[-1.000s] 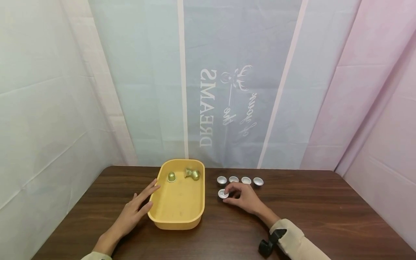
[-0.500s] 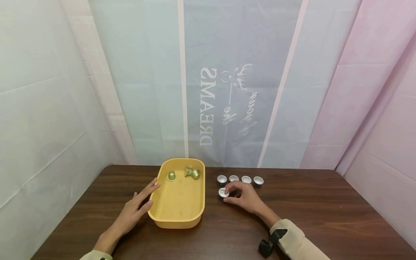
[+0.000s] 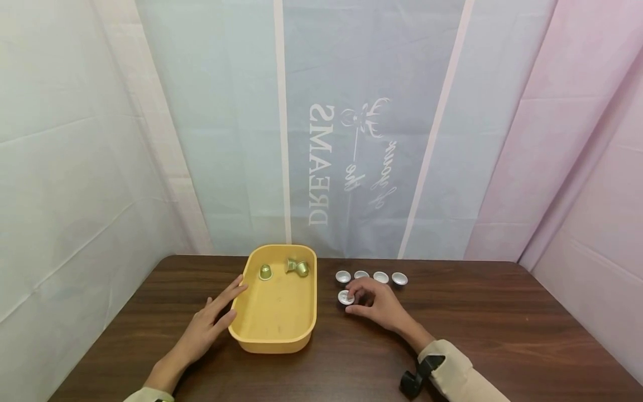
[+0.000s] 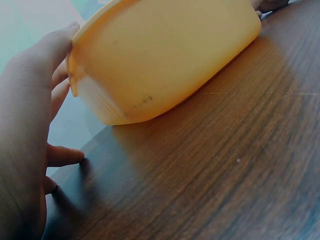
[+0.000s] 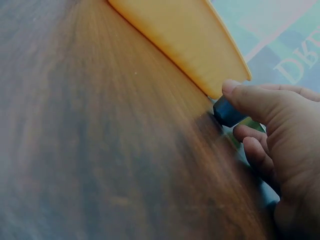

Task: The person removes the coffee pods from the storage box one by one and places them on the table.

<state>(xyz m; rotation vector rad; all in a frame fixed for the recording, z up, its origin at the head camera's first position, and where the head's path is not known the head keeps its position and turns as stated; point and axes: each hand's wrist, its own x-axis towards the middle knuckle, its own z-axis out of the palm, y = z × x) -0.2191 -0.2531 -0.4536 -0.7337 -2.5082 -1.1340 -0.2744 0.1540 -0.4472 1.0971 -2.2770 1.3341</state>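
Observation:
My right hand (image 3: 379,306) pinches a coffee capsule (image 3: 344,298) at the table, its silver lid facing up. In the right wrist view this capsule's dark side (image 5: 228,112) shows beside the thumb. Just behind it stands a row of several more capsules (image 3: 399,280), also lid up, one partly covered by my fingers. My left hand (image 3: 205,325) rests its outstretched fingers on the left rim of a yellow plastic bin (image 3: 273,341). Inside the bin's far half are three green capsules: one (image 3: 265,272) is base up, while two (image 3: 302,269) lie together at the right.
The brown wooden table (image 3: 502,329) extends to both sides of the bin and capsules. A printed cloth (image 3: 251,139) hangs behind its far edge, with pale cloths at both sides. A black strap (image 3: 422,375) sits on my right sleeve.

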